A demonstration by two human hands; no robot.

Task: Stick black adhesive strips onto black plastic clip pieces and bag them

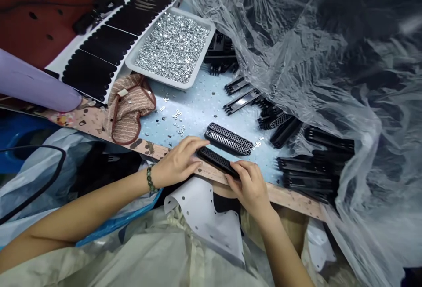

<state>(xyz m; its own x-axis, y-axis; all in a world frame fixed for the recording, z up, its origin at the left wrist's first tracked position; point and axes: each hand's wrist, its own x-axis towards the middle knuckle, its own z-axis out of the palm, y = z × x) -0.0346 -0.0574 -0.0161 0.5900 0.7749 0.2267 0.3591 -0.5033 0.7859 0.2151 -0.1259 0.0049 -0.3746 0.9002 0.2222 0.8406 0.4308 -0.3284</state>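
A black textured bar [216, 159] lies at the table's front edge. My right hand [250, 186] pinches its right end between thumb and fingers. At the bar's left end is my left hand [178, 161], wearing a green bead bracelet, its thumb and fingers apart around that end. Just behind, a pair of black perforated bars [229, 139] lies side by side on the blue tabletop [201, 107]. Small metal washers [178, 115] are scattered to the left, and a few more [257, 143] lie by the pair's right end.
A white tray [194, 85] full of small metal pieces stands behind. Left of it are black adhesive sheets [108, 43], a striped cloth [132, 107] and a purple cylinder [36, 82]. Black parts [303, 175] and plastic film [296, 58] cover the right side.
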